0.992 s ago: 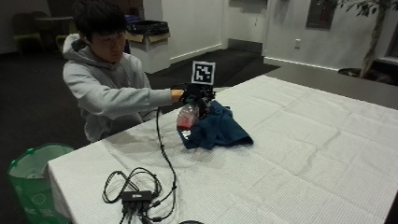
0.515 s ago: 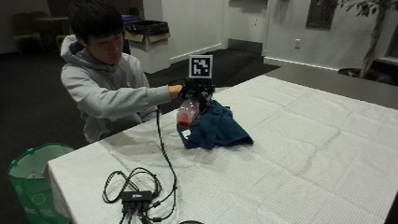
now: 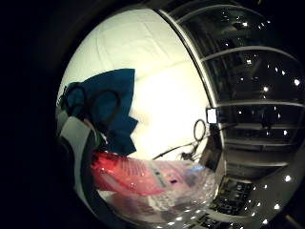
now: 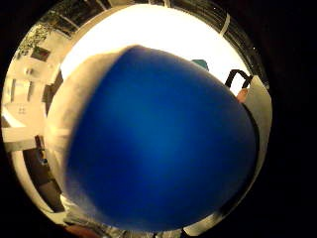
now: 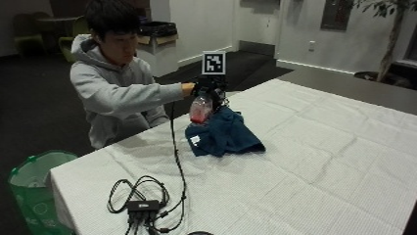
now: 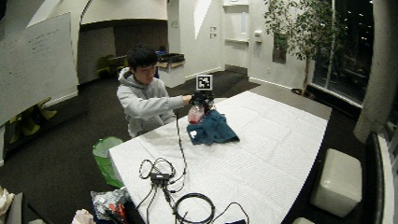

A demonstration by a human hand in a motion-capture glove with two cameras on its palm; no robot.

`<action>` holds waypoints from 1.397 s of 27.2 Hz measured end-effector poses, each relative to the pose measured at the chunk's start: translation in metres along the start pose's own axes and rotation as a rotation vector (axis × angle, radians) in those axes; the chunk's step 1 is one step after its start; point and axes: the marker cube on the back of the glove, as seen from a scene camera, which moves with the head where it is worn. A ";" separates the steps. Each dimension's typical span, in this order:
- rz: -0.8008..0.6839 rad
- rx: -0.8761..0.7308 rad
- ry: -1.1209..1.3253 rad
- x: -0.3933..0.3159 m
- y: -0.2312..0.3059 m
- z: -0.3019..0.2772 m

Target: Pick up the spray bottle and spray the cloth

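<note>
Our gloved right hand (image 5: 210,91) grips the spray bottle (image 5: 199,108).
Bottle lifted beside the cloth (image 5: 222,135); we judge spraying remains.

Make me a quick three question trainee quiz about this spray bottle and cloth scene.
1. True or false: the gloved right hand grips the spray bottle.
2. The cloth is: A) folded flat B) crumpled in a heap C) hanging off the table.
3. Fill in: the liquid in the bottle is ____.

Key: 1 true; 2 B; 3 red.
</note>
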 end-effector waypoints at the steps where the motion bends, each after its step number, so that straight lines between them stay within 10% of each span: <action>1: 0.026 -0.007 -0.009 -0.004 -0.003 0.002; 26: 0.123 0.227 -0.235 -0.050 -0.042 -0.025; 38: 0.163 0.616 -0.984 -0.081 -0.081 -0.066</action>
